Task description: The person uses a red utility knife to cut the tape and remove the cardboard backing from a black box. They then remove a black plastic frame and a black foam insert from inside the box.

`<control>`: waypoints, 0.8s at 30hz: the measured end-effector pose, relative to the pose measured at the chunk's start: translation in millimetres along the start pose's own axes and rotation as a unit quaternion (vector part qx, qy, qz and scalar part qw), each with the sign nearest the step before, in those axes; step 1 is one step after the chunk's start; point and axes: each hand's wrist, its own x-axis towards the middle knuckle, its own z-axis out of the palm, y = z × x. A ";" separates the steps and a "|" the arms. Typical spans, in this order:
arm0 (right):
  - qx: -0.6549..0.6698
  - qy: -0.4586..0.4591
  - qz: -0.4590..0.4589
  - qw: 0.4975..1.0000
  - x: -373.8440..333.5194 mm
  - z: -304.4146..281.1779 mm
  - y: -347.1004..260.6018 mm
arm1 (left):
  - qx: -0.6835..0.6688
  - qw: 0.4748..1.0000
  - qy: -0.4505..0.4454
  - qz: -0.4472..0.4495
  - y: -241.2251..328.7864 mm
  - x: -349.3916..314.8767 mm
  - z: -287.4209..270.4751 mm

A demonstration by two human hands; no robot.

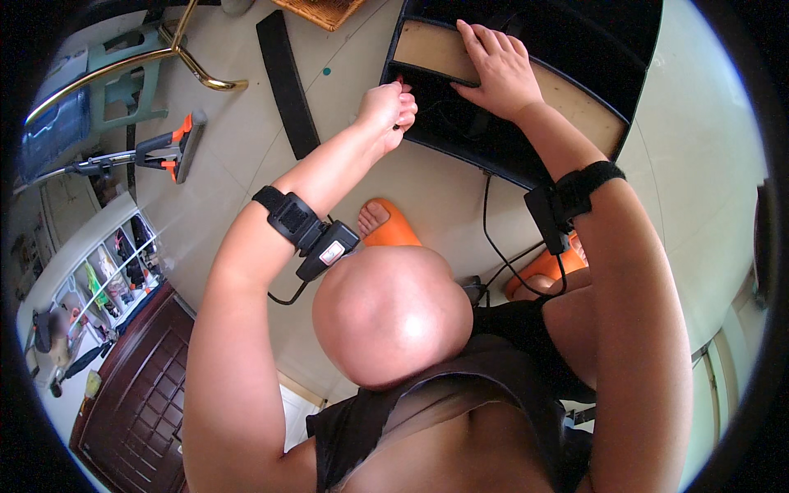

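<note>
A black box-like piece of furniture (460,152) lies on the floor in front of me, with a light brown board strip (579,107) running across it. My right hand (497,70) rests on that strip, fingers stretched over its face and thumb toward its near edge. At the box's left corner my left hand (385,113) is closed in a fist. A bit of red and a dark tip show at its fingers, but the thing held is mostly hidden. Black straps with small boxes sit on both forearms.
A long black board (288,86) lies on the tiled floor to the left. Beyond it are a gold metal tube frame (177,49), a wicker basket (325,10) and an orange-and-grey floor-cleaning tool (168,152). Black cables (486,214) hang near my orange slippers (394,226).
</note>
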 end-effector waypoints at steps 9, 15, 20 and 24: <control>0.007 0.003 -0.005 1.000 0.5 0.4 -0.8 | 0.043 0.998 -0.001 0.047 5.7 -24.9 -8.4; -0.007 0.005 0.000 1.000 -0.5 1.6 0.4 | 0.076 0.994 -0.033 0.071 10.0 -60.8 -13.6; -0.010 -0.008 -0.001 1.000 -1.5 1.1 2.8 | 0.140 0.982 -0.048 0.113 21.6 -80.1 -21.4; -0.008 -0.003 -0.001 1.000 0.5 -3.4 -0.9 | 0.326 0.895 -0.011 0.303 19.0 -36.4 -53.5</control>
